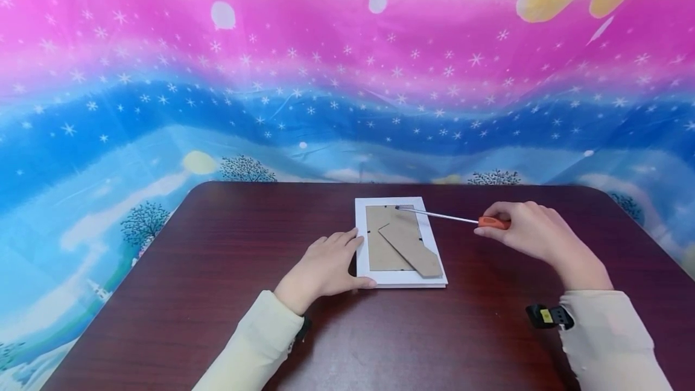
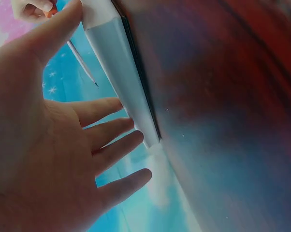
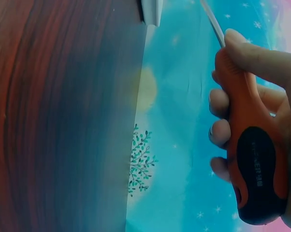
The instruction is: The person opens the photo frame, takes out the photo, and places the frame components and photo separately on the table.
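A white picture frame (image 1: 362, 258) lies back side up on the table, its brown backing board (image 1: 382, 255) showing. A slanted brown stand leg (image 1: 409, 249) crosses the board, and small dark tabs sit along the board's edges. My left hand (image 1: 328, 264) rests against the frame's left side, fingers spread and fairly straight, thumb at the near left corner. In my right hand (image 1: 534, 228) I grip a screwdriver (image 3: 254, 116) by its orange and black handle. Its metal shaft points left across the frame, with the tip over the far edge of the backing board; whether it touches cannot be told.
The dark red-brown wooden table (image 1: 244, 228) reaches back to a hanging cloth (image 1: 326, 107) printed with snowflakes and trees in pink and blue. A black band with a small device (image 1: 548, 317) is at my right wrist.
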Demonstrator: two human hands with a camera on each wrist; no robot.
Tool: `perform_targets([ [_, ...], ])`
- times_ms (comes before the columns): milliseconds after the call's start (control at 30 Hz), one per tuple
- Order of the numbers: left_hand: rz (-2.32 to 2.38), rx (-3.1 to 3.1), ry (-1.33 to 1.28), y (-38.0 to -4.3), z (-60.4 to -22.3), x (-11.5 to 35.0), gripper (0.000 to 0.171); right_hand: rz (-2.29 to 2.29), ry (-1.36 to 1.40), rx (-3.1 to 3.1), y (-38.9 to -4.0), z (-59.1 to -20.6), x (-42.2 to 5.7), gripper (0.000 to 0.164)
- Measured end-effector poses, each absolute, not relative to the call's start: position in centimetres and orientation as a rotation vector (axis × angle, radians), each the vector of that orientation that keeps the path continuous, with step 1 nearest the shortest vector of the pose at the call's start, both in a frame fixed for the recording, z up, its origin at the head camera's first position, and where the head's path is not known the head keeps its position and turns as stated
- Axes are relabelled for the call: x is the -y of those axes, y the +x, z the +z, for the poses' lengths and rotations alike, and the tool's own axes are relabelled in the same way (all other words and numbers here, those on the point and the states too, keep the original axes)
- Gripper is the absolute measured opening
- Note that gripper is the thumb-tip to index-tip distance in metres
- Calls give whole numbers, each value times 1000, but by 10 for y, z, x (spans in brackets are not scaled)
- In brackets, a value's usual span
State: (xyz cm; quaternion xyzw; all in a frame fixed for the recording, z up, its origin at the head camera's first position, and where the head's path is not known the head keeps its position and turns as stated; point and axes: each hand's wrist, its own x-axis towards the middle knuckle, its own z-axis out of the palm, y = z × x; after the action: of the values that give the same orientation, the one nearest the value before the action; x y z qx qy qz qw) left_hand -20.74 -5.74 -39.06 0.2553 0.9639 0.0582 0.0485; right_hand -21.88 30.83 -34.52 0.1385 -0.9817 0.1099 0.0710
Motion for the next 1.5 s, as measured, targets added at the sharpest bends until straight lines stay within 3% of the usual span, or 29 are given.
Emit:
perform_targets([
  [200,183,-2929,781,-209,-391,57,94,369,492,2962,-219,-348,-297,47],
  [600,194,-2921,779,-208,-391,57,93,329,589,2925,-217,-351,-281,26],
  [1500,198,-2924,805,-208,-391,57,92,340,642,2942,-217,-356,-267,25],
])
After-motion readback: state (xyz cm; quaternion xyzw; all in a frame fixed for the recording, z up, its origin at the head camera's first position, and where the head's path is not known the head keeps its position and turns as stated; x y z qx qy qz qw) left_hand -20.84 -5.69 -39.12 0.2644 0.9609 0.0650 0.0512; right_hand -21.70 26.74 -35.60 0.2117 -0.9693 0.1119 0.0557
